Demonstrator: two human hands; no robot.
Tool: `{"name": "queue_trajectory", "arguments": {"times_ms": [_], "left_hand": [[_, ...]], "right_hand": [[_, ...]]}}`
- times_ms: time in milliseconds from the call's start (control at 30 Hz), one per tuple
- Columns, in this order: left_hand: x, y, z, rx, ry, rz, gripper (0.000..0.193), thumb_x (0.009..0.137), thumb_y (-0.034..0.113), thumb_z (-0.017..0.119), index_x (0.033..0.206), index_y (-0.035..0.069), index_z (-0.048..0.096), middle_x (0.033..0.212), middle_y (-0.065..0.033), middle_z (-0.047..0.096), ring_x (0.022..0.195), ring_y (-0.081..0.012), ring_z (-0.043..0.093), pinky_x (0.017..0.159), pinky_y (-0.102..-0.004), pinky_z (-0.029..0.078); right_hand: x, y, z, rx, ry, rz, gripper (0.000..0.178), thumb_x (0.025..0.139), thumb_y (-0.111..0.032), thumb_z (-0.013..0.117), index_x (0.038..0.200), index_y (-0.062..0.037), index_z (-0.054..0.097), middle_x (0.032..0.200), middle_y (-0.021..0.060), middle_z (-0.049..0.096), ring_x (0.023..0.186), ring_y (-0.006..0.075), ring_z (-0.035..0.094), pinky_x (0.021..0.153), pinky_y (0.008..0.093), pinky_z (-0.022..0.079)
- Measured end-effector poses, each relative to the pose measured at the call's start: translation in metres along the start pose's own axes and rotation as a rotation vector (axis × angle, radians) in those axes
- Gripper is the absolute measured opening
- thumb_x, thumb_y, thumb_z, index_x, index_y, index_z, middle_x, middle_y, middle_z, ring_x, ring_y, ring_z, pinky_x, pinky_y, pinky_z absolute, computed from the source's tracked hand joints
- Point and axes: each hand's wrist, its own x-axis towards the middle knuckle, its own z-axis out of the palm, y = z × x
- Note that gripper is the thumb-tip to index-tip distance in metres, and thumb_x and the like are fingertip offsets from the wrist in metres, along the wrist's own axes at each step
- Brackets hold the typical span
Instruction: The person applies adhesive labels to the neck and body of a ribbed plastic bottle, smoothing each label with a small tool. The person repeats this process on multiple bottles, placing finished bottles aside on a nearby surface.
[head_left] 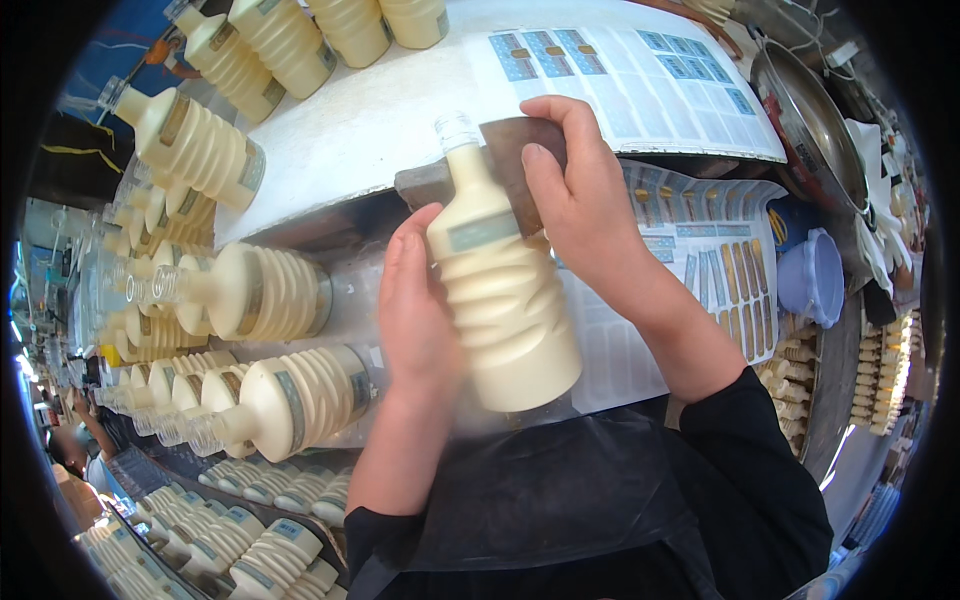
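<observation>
- Work position: cream ribbed bottle [510,330] at centre, between both hands, clear neck pointing away from the body; blue-green label [482,232] across the shoulder.
- Left hand [415,310]: set along the left side of the bottle, fingers extended and close together, thumb hidden; cannot tell whether gripping.
- Right hand [590,195]: thumb and fingers closed on a flat dark brown piece [510,160], just beside the bottle's neck and right shoulder.
- Behind the neck: grey block [424,183].
- Left side: rows of further cream bottles [288,290].
- Far side: white surface [330,145], with upper label sheet [625,105] toward the right.
- Right side: lower label sheet [700,205], blue and gold labels; purple bucket [815,278] nearby.
</observation>
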Motion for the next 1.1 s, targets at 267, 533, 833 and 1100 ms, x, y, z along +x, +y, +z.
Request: {"name": "queue_trajectory", "arguments": {"times_ms": [267, 533, 833, 1100], "left_hand": [[-0.005, 0.005, 0.008, 0.076, 0.011, 0.047, 0.04, 0.115, 0.031, 0.036, 0.136, 0.002, 0.053, 0.124, -0.0099, 0.062, 0.113, -0.0176, 0.061, 0.101, -0.0349, 0.05], [-0.004, -0.005, 0.005, 0.113, 0.071, 0.056, 0.043, 0.114, 0.033, 0.036, 0.135, 0.001, 0.058, 0.131, -0.0103, 0.058, 0.119, -0.0168, 0.055, 0.105, -0.0337, 0.043], [0.004, -0.008, -0.006, 0.169, 0.039, 0.084, 0.042, 0.112, 0.035, 0.044, 0.131, 0.002, 0.059, 0.126, -0.0075, 0.057, 0.11, -0.0153, 0.054, 0.101, -0.031, 0.044], [0.014, -0.015, -0.017, 0.376, 0.024, 0.122, 0.035, 0.106, 0.028, 0.055, 0.132, 0.004, 0.053, 0.125, -0.0093, 0.058, 0.111, -0.0154, 0.055, 0.099, -0.0326, 0.047]], "right_hand": [[-0.004, -0.039, 0.03, -0.338, -0.151, -0.306, 0.038, 0.094, -0.006, 0.056, 0.129, -0.0018, 0.045, 0.119, 0.0232, 0.056, 0.098, 0.0441, 0.064, 0.082, 0.0505, 0.052], [-0.004, -0.046, 0.034, -0.401, -0.142, -0.3, 0.037, 0.094, -0.008, 0.057, 0.129, -0.0016, 0.046, 0.118, 0.0234, 0.057, 0.096, 0.0434, 0.065, 0.084, 0.0499, 0.054], [-0.003, -0.027, 0.016, -0.37, -0.081, -0.223, 0.032, 0.097, -0.008, 0.055, 0.129, -0.0039, 0.051, 0.122, 0.0215, 0.06, 0.106, 0.0412, 0.064, 0.09, 0.0486, 0.053], [-0.004, 0.017, -0.003, -0.161, -0.012, -0.217, 0.033, 0.099, -0.007, 0.056, 0.132, -0.0043, 0.052, 0.125, 0.0205, 0.062, 0.113, 0.0386, 0.064, 0.098, 0.044, 0.051]]}}
